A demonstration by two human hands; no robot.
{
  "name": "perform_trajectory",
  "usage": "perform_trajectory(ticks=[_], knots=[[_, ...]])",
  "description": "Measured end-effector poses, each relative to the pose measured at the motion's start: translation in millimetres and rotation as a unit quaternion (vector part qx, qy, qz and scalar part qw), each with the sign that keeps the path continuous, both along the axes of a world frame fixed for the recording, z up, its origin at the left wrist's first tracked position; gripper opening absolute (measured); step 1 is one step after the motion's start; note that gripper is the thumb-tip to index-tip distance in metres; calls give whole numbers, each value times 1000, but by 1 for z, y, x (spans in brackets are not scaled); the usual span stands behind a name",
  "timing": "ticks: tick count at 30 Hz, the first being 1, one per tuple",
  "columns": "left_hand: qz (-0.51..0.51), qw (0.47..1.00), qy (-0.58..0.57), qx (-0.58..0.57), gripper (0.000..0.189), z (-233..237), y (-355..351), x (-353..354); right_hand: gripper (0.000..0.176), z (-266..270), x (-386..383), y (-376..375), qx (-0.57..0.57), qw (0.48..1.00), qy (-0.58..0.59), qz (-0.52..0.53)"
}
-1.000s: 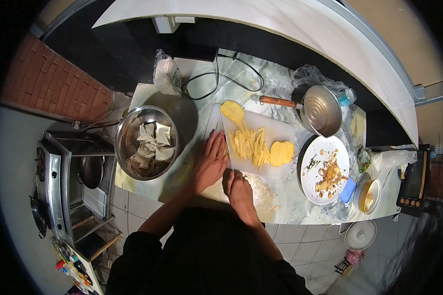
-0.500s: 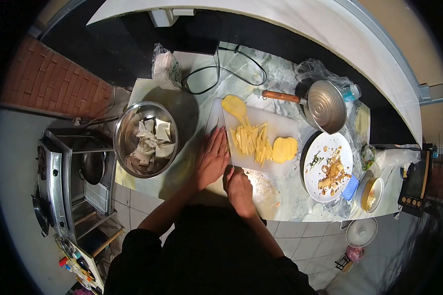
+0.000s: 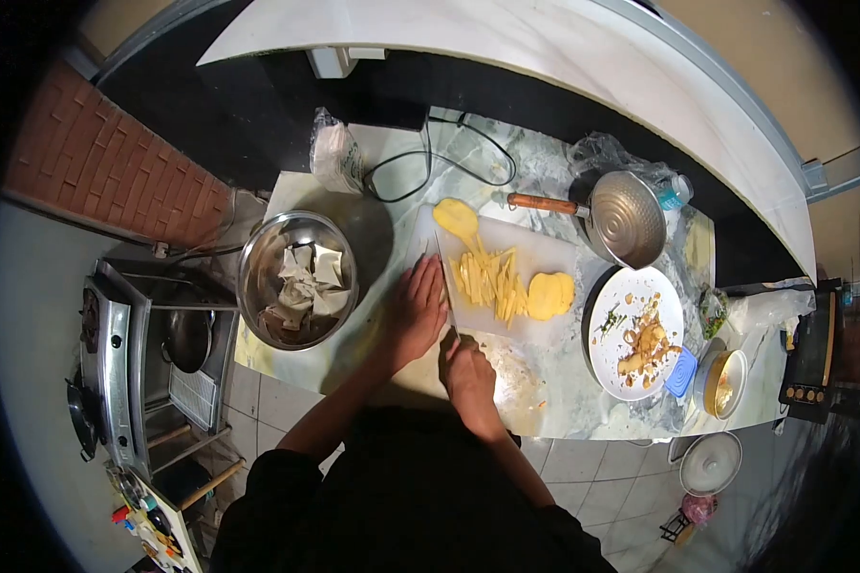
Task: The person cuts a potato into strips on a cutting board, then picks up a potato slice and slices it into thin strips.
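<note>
A white cutting board (image 3: 554, 250) carries thin yellow potato strips (image 3: 492, 282), a slice at its top left and round slices (image 3: 550, 296) at its right. My right hand (image 3: 470, 382) is closed round the handle of a knife (image 3: 446, 282), whose blade points away from me at the left of the strips. My left hand (image 3: 419, 310) lies with fingers stretched forward over the board's left edge, just left of the blade. Whatever is under its fingers is hidden.
To the left stands a steel bowl (image 3: 251, 277) of pale pieces. On the right are a white plate (image 3: 602, 358) of peelings, a saucepan (image 3: 631, 220), a blue lid (image 3: 680, 372) and a round container (image 3: 726, 384). A black cable (image 3: 430, 172) curls behind the board.
The view has shifted slightly, so the counter appears lower. The knife blade now shows more clearly beside my left hand, which keeps about the same place on the board.
</note>
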State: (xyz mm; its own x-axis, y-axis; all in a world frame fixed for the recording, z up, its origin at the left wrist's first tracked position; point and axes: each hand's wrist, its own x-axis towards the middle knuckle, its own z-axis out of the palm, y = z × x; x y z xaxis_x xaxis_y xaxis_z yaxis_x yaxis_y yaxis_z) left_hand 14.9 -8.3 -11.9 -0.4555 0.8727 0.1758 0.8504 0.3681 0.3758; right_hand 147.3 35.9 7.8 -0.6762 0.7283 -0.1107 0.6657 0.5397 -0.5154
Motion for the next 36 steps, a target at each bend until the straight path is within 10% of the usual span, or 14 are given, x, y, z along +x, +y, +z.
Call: perform_trajectory(ticks=[14,36], knots=[[-2,1000,17,13,58,1,-2,1,33,-3,0,10,-20,995,-97,-33],[1,998,-53,40,56,-1,-4,0,27,-7,3,36,-183,978,97,26]])
